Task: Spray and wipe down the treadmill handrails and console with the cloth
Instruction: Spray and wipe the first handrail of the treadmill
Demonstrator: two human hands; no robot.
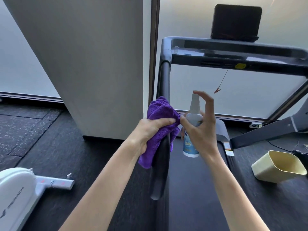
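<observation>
Left hand (150, 130) grips the purple cloth (160, 124) on the handrail (160, 165), right hand (199, 129) just beside it holds the spray bottle (193, 129), forefinger on top — aim the nozzle at the cloth, press lightly.

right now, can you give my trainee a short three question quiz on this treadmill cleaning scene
1. True or false: the left hand grips the purple cloth against the left handrail.
2. Which finger of the right hand sits over the nozzle of the spray bottle?
A. thumb
B. index finger
C. little finger
3. Fill in: on the console ledge stands a dark ____.

Key
1. True
2. B
3. Tablet, seen from behind, or a similar flat device; the view does not show its screen.
</observation>
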